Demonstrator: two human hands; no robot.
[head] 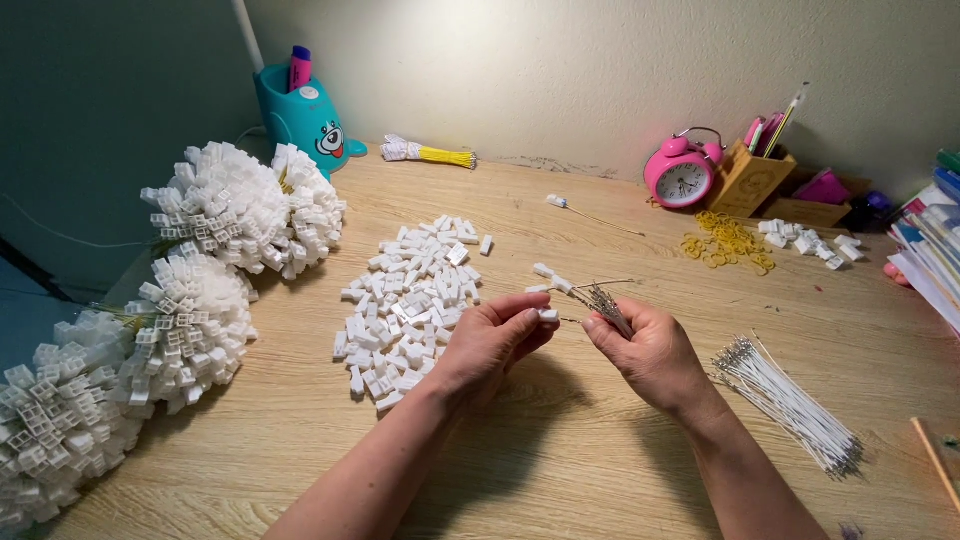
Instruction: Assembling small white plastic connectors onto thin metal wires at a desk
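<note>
My left hand [492, 343] pinches a small white plastic connector housing [548, 314] between thumb and fingertips, above the wooden desk [560, 460]. My right hand [648, 352] grips a small bundle of thin white wires with metal terminals [603, 300], their tips fanning up and left toward the housing. A few wires in that bundle carry white housings on their ends [552, 279]. A loose pile of white housings [412, 305] lies just left of my left hand. To the right of my right hand lies a sheaf of white terminal wires [790, 403].
Big round bunches of finished wired housings [245, 208] lie along the left edge. At the back stand a teal pen holder [297, 113], a pink alarm clock [681, 172], a wooden pencil box [750, 176], yellow rubber bands [727, 240] and stacked books [935, 240].
</note>
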